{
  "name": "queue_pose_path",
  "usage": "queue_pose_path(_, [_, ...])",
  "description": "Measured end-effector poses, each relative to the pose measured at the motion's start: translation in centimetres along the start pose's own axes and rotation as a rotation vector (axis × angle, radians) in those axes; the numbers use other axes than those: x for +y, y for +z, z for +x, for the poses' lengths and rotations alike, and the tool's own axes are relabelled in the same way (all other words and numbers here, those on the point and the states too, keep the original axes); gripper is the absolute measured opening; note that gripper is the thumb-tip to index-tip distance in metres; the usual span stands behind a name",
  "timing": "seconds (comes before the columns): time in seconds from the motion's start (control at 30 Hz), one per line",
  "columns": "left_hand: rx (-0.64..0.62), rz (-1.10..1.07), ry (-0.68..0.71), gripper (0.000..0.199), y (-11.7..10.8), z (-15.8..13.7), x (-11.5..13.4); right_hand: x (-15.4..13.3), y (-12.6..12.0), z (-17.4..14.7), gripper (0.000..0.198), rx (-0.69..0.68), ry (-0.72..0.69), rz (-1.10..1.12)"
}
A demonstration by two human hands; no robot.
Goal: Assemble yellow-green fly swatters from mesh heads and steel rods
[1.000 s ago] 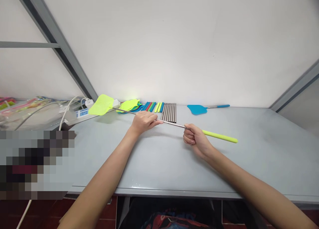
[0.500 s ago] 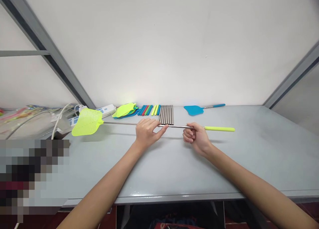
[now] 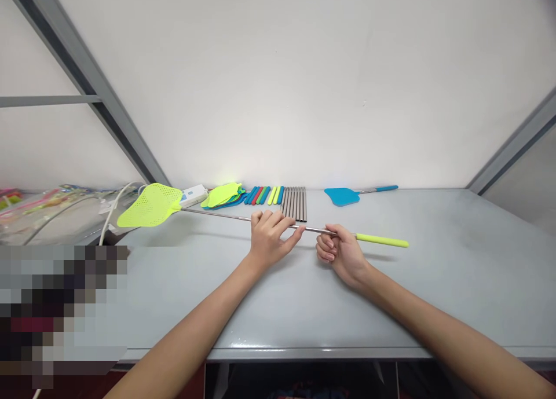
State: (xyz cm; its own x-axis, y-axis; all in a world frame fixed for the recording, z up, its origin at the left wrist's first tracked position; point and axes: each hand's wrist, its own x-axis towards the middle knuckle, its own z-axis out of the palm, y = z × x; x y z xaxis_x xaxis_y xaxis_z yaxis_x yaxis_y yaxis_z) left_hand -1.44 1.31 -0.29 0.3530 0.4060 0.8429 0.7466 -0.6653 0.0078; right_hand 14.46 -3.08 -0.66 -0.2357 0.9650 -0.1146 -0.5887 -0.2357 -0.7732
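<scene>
Two hands grip yellow-green swatter (image 3: 152,206) above table (image 3: 304,312): left hand (image 3: 273,238) closed over rod (image 3: 217,214), right hand (image 3: 339,250) clenched beside handle (image 3: 382,240). Likely rod-adjusting step; next calls for steady alignment.

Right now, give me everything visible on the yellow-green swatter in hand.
The yellow-green swatter has a broad perforated paddle, plastic-looking, a thin silvery, metal-looking rod and a smooth handle matching the paddle's colour. It appears extended and whole, held above the table, its shadow apart beneath it. It lies crosswise, paddle left, sloping down rightward in view. The left hand grips mid-rod; the right hand grips near the handle.
</scene>
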Motion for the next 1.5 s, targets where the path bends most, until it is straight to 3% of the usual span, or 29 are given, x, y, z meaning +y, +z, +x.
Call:
queue_pose_path(0.47, [0.050,-0.009,0.022,0.015,-0.3,0.1,0.3,0.1,0.4,-0.2,0.038,-0.031,-0.009,0.022])
queue_pose_path(0.7, [-0.029,-0.063,0.137,0.014,-0.3,0.1,0.7,0.9,0.3,-0.1,0.039,0.119,-0.227,0.113])
queue_pose_path(0.9, [0.040,-0.004,0.197,0.017,-0.2,0.0,0.2,0.6,0.2,-0.1,0.040,0.065,-0.122,0.125])
queue_pose_path(1.23, [-0.011,-0.031,0.079,0.012,-0.3,-0.1,0.5,0.4,-0.3,0.5,0.039,-0.040,-0.016,0.111])
queue_pose_path(1.5, [-0.074,-0.105,0.088,0.018,-0.2,-0.4,1.7,0.9,0.1,0.3,0.037,-0.145,0.101,0.149])
